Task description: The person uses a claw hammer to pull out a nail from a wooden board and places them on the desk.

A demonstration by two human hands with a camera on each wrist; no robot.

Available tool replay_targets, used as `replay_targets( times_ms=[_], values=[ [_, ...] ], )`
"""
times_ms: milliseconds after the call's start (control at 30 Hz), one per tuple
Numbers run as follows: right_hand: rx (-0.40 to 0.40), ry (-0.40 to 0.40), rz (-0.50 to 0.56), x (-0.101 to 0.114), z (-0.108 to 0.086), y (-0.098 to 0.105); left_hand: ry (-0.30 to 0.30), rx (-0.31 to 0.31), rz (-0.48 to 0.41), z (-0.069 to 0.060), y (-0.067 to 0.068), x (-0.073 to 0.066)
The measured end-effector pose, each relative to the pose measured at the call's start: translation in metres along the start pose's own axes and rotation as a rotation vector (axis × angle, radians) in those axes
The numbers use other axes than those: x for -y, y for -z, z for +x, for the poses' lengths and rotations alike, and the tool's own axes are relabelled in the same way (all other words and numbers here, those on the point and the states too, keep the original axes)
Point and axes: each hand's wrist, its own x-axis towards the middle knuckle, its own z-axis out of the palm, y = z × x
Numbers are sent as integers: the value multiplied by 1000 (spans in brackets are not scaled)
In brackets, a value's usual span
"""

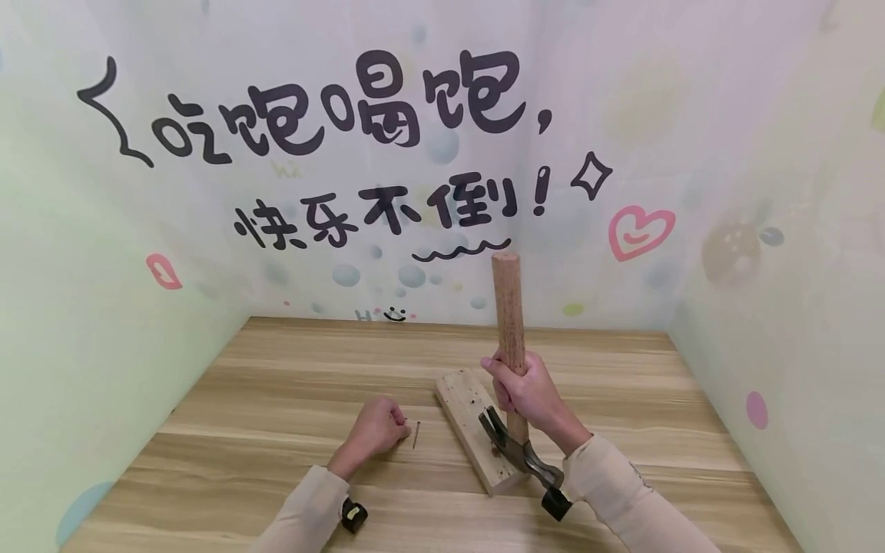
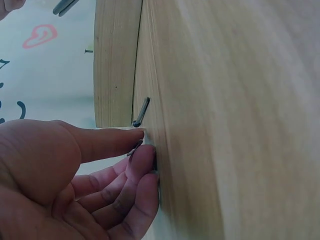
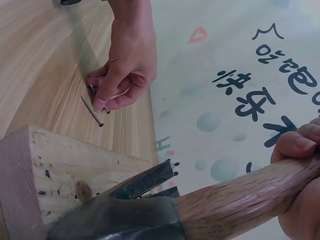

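Observation:
My right hand (image 1: 531, 392) grips the wooden handle (image 1: 509, 307) of a claw hammer, held upright with its metal head (image 1: 523, 455) at the bottom. That head is over the near right part of a wooden block (image 1: 459, 399); whether they touch I cannot tell. On the left, my left hand (image 1: 376, 428) pinches a nail (image 2: 135, 147) between thumb and index finger, low over the tabletop. Beside its fingertips another nail (image 1: 416, 435) lies loose, also seen in the right wrist view (image 3: 92, 112). A small nail (image 2: 89, 51) sticks out of the block in the left wrist view.
The wood-grain table (image 1: 290, 384) meets a printed wall (image 1: 429, 292) at the back, with further walls at left and right. A black camera (image 1: 354, 515) sits at the left wrist and another (image 1: 556, 504) at the right wrist. The block has dark holes and marks.

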Motion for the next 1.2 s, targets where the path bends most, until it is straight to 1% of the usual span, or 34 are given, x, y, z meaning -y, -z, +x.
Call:
replay_targets(
  times_ms=[167, 333, 600, 800, 867, 1000, 1067, 1200],
  values=[
    [-16, -5, 2, -2, 1, 3, 11, 22, -12, 1, 0, 0],
    [-18, -16, 13, -3, 3, 4, 20, 18, -5, 2, 0, -1],
    [-21, -28, 15, -2, 4, 4, 14, 12, 2, 2, -1, -3],
    [-24, -41, 23, -4, 5, 4, 56, 36, 34, 6, -1, -8],
    [-26, -49, 23, -4, 5, 4, 78, 41, 56, 8, -1, -11],
    [-28, -55, 26, -4, 6, 3, 95, 24, 88, 16, -3, -19],
    [-27, -58, 37, -4, 7, 2, 82, 7, 86, 20, -5, -24],
    [-30, -74, 57, -3, 9, 0, 53, -5, 70, 32, -13, -32]
  ],
)
